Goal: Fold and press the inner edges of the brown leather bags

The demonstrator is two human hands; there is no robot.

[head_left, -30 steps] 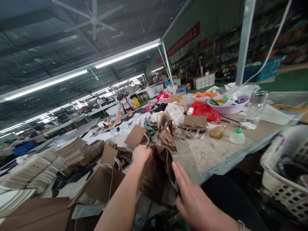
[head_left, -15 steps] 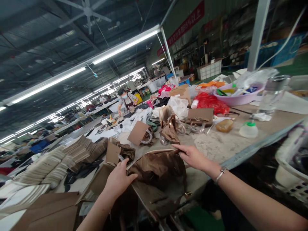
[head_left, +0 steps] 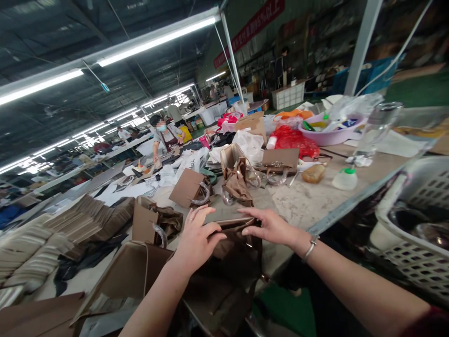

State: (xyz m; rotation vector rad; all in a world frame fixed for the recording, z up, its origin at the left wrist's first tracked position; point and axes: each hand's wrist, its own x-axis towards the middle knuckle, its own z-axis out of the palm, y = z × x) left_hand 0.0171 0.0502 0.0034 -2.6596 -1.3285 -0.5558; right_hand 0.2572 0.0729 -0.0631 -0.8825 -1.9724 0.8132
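A dark brown bag (head_left: 234,255) with a stiff tan top edge lies at the near edge of the worktable (head_left: 308,206), partly hanging over it. My left hand (head_left: 194,239) grips the bag's left end, thumb pressed against the top edge and fingers above it. My right hand (head_left: 270,225) rests on the bag's right end with fingers curled over the rim, a bracelet on the wrist. The lower part of the bag is in shadow.
Other brown bags (head_left: 238,185) and cardboard boxes (head_left: 187,187) stand just beyond my hands. Stacks of flat cardboard (head_left: 80,222) lie left. A white bottle with green cap (head_left: 345,179), purple basin (head_left: 331,133) and white basket (head_left: 417,220) are right. A masked person (head_left: 164,138) works farther along.
The bag went from hanging upright in my hands to lying on the table edge. My left hand moved up onto its top edge, and my right hand came in over the right end.
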